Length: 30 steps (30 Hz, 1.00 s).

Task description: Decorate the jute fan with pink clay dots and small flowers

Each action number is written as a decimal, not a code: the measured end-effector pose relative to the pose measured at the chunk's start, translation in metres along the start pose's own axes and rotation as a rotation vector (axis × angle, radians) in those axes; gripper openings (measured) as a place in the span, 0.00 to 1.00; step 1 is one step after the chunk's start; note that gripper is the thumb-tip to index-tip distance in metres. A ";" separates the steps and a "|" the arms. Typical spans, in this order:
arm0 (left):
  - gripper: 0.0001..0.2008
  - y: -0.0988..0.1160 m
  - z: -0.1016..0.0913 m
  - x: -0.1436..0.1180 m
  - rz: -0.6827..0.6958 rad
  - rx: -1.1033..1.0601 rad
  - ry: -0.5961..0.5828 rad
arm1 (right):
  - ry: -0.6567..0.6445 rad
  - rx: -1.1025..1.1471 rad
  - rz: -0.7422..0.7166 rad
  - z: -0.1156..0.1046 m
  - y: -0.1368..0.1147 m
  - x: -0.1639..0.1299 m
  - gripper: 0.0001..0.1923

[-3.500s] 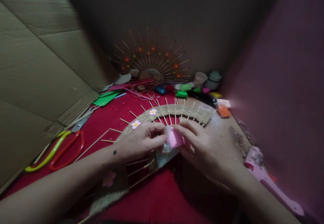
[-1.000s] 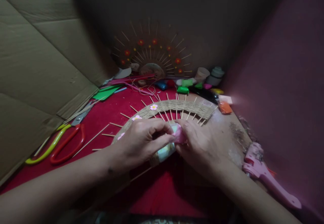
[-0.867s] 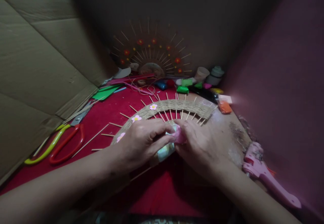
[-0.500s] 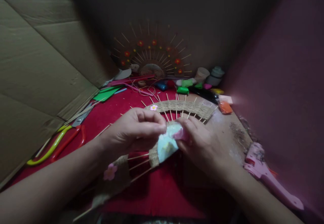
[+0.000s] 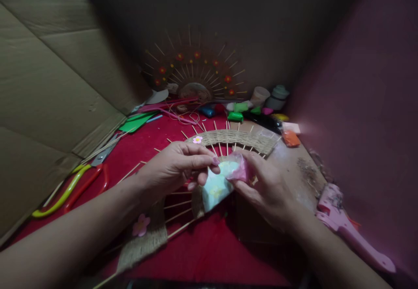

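My right hand [image 5: 263, 184] is closed round a small clear packet of pink clay [image 5: 241, 169], its thumb and fingers pressing the sides. Close by on the left, my left hand [image 5: 183, 165] pinches a tiny bit of pink clay [image 5: 215, 161] between thumb and forefinger. Below both hands lies a fan-shaped piece of woven twine on thin sticks [image 5: 233, 137], with a pale blue half-round centre [image 5: 217, 189]. Pink flowers with yellow middles sit on the woven band, one at the top [image 5: 197, 139] and another at the lower left [image 5: 141, 225].
Red-and-yellow-handled scissors [image 5: 88, 180] lie left beside a cardboard wall [image 5: 48, 84]. A pink glue gun [image 5: 352, 232] rests at the right. Along the back are clay packets [image 5: 235, 116], a cup [image 5: 260, 95], and a finished fan with red flowers [image 5: 196, 69].
My left hand has drawn slightly away from the packet, its lower fingers loosening. The pink packet now shows more fully in my right hand, tilted upward.
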<state>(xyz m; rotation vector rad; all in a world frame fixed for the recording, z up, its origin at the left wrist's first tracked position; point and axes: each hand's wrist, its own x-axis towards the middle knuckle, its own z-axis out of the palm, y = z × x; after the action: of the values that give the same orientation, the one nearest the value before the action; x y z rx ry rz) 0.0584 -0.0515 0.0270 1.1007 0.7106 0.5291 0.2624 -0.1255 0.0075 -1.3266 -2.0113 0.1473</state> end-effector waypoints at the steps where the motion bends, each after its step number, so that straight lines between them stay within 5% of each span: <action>1: 0.07 0.000 0.000 0.000 -0.007 0.008 -0.006 | 0.002 0.009 -0.009 0.001 0.001 -0.001 0.16; 12: 0.06 0.007 0.018 -0.019 0.148 0.225 -0.020 | 0.064 -0.036 -0.175 0.005 0.003 -0.002 0.19; 17: 0.02 -0.003 0.019 -0.021 0.535 0.784 0.143 | 0.086 -0.109 -0.217 0.011 0.002 -0.001 0.17; 21: 0.04 -0.009 0.012 -0.018 0.783 1.148 0.127 | 0.059 -0.186 -0.226 0.013 -0.001 0.001 0.16; 30: 0.07 -0.015 0.014 -0.013 0.810 1.223 0.072 | 0.029 -0.205 -0.264 0.016 -0.001 0.002 0.17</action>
<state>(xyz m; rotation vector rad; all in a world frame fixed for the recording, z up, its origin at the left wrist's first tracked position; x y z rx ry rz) 0.0605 -0.0747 0.0199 2.5753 0.6101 0.8352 0.2514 -0.1198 -0.0032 -1.1619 -2.1996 -0.2041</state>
